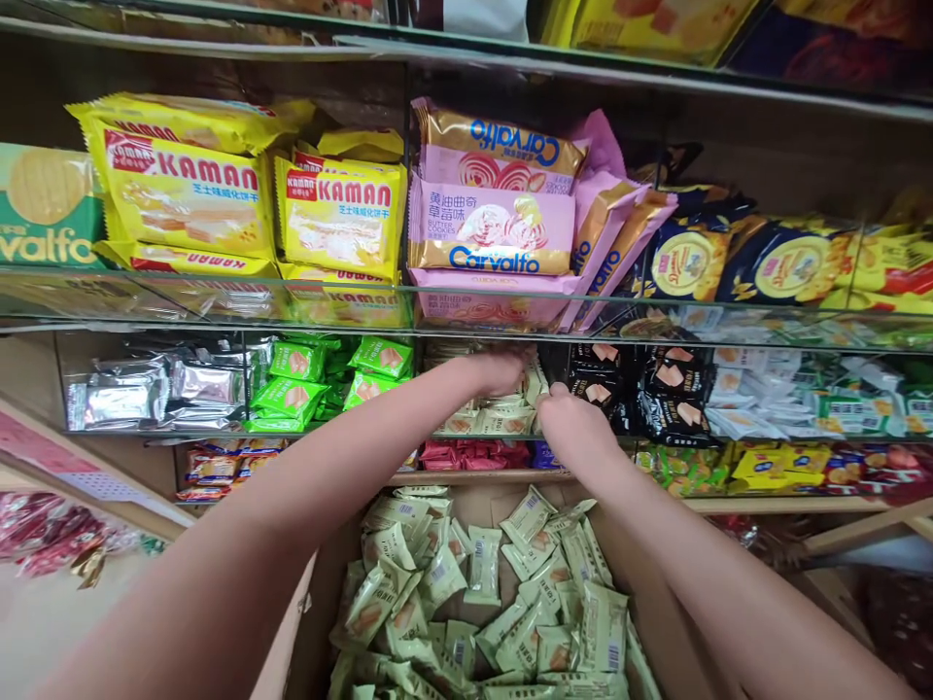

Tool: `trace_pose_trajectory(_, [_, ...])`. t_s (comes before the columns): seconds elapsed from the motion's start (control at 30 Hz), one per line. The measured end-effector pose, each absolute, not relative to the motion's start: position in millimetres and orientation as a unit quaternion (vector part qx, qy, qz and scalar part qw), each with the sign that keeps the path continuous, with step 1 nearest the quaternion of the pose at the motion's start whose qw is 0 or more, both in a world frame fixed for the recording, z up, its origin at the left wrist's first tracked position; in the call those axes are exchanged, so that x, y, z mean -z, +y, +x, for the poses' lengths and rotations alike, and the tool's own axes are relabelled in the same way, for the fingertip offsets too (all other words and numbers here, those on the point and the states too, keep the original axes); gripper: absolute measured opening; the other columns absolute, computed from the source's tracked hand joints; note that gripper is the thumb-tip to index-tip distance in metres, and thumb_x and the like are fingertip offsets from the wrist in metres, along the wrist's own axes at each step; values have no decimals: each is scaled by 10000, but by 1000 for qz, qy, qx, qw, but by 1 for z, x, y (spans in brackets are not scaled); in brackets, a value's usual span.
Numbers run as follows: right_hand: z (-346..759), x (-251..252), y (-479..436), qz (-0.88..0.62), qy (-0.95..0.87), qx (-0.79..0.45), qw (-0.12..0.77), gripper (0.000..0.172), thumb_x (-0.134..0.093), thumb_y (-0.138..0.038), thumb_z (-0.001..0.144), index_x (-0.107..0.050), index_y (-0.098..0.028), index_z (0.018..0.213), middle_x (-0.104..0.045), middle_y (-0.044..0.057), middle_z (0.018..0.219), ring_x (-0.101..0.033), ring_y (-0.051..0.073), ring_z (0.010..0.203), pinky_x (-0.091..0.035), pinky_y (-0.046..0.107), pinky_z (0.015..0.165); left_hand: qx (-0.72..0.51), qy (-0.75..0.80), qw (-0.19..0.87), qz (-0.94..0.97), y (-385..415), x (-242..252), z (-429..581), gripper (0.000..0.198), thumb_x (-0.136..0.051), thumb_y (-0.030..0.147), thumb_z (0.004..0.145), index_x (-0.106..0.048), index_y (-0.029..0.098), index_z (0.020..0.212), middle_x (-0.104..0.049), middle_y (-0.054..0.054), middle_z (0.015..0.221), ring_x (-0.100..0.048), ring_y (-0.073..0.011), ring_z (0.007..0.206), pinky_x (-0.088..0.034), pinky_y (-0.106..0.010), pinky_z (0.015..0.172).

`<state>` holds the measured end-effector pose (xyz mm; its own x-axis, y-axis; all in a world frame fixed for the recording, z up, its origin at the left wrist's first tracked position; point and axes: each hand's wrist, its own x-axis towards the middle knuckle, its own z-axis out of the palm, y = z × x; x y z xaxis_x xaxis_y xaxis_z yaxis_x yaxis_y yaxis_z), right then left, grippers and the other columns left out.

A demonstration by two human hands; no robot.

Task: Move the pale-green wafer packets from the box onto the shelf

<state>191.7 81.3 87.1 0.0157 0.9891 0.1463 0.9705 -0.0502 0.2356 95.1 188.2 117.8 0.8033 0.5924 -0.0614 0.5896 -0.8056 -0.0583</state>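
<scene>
My left hand (506,369) reaches into the middle compartment of the lower shelf, over pale green wafer packets (502,421). Its fingers are blurred and mostly hidden beneath the shelf edge. Beside it, my right hand (572,418) is closed, knuckles up, at the right side of the same compartment. A pale packet shows between the two hands; whether the right fingers hold it I cannot make out. Below my hands stands an open cardboard box (667,603) with many loose packets of the same pale green kind (482,564).
A glass shelf edge (306,303) runs just above my hands. Over it stand yellow Kaman wafers (196,190) and pink Carvalfo cookies (496,228). Green packets (292,399) lie left of my hands, black packets (674,389) right. Red packets (473,454) lie on the lower shelf.
</scene>
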Motion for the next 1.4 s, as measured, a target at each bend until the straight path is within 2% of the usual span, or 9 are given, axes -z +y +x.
trace_pose_trajectory(0.1, [199,-84,70,702,691,-172,-2,216,-376,-67,803,-573,-133,864,-538,100,869,-594,190,713,-446,252,540,-26,-340,37,-939,176,-132,73,406,-350,227,839,-388,144,1235,-560,-129,1155,-542,-228,1005,-405,-307,827])
trace_pose_trajectory(0.17, [199,-81,63,684,702,-197,-41,211,-364,-122,835,-574,-145,841,-538,97,867,-558,204,776,-444,261,569,-23,-349,50,-935,163,-132,57,384,-370,241,836,-430,135,1200,-573,-133,1132,-541,-240,1007,-401,-316,833])
trace_pose_trajectory(0.27, [191,-75,56,628,751,-180,-95,221,-371,-169,852,-591,-156,848,-547,88,875,-506,206,837,-442,276,649,-6,-374,86,-924,145,-115,40,492,-408,296,826,-365,48,1249,-397,-214,1297,-394,-317,1162,-331,-401,920])
trace_pose_trajectory(0.37, [178,-68,54,576,794,-140,-138,214,-388,-168,848,-601,-153,854,-549,81,857,-483,194,841,-432,288,714,13,-400,123,-908,136,-91,33,587,-451,279,808,-283,-19,1284,-339,-250,1323,-339,-330,1199,-287,-414,955])
trace_pose_trajectory(0.57, [168,-51,48,531,809,-88,-236,218,-393,-160,843,-605,-149,792,-541,71,821,-477,184,826,-420,296,722,33,-415,135,-899,136,-78,34,569,-442,274,809,-298,-25,1272,-344,-241,1323,-327,-312,1210,-268,-392,973])
trace_pose_trajectory(0.67, [171,-47,40,530,803,-67,-264,219,-385,-168,851,-598,-151,802,-544,63,806,-483,176,804,-413,296,728,77,-391,137,-907,120,-83,32,520,-430,238,809,-312,50,1279,-293,-201,1364,-281,-312,1235,-265,-426,975])
trace_pose_trajectory(0.8, [176,-64,56,572,782,-112,-222,209,-374,-116,841,-581,-135,845,-562,80,842,-481,183,809,-397,286,727,147,-338,67,-927,73,-75,23,314,-395,222,827,-507,150,1111,-432,-136,1280,-399,-282,1144,-358,-427,902])
trace_pose_trajectory(1.07, [168,-93,150,586,783,-203,-51,251,-377,-53,798,-604,-90,900,-612,147,904,-477,243,944,-319,346,797,212,-329,-136,-910,16,-11,7,249,-506,206,727,-594,242,957,-606,-60,1061,-555,-231,929,-403,-415,856])
trace_pose_trajectory(1.4, [172,-90,163,586,788,-190,-19,256,-386,-23,757,-579,-100,907,-640,134,868,-565,218,846,-342,321,750,18,-366,-226,-903,20,57,-13,178,-569,191,679,-617,207,849,-664,-49,851,-588,-217,804,-427,-314,751])
